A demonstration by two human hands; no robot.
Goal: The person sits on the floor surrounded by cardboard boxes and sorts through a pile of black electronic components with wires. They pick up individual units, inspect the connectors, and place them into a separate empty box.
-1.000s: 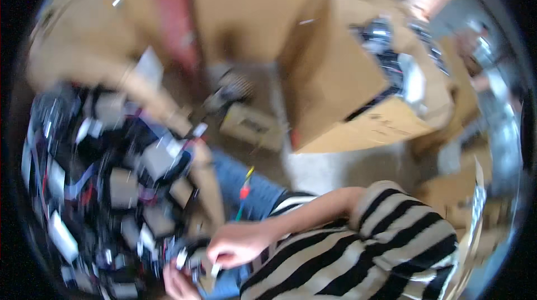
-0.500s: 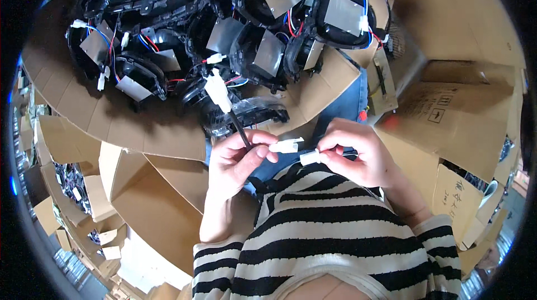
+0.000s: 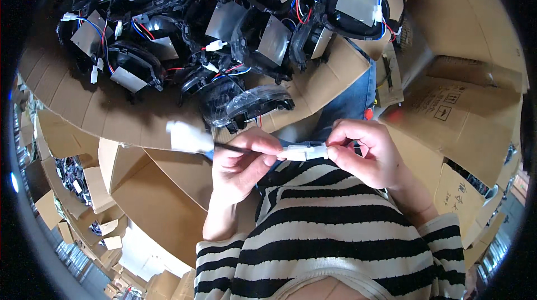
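Note:
Pinched in my left hand (image 3: 246,160) is a white plug connector (image 3: 295,153) on a black cable. From the same hand a larger white connector (image 3: 190,137), blurred, sticks out to the left on that cable. My right hand (image 3: 362,152) grips a second white connector (image 3: 319,151), and the two small connectors meet end to end between my fingers. Whether they are fully joined I cannot tell. Beyond my hands lie several black lamp-like housings (image 3: 140,68) with silver plates and coloured wires. The nearest housing (image 3: 260,101) has a clear cover.
The housings rest on a big cardboard box (image 3: 112,126) with open flaps. At the right stand more open cartons (image 3: 458,115). Lower left, a box holding dark parts (image 3: 72,180) and other cartons (image 3: 159,210) stand close by.
The two small connectors were apart and now touch end to end. The larger white connector has swung down and to the left. My hands have moved slightly.

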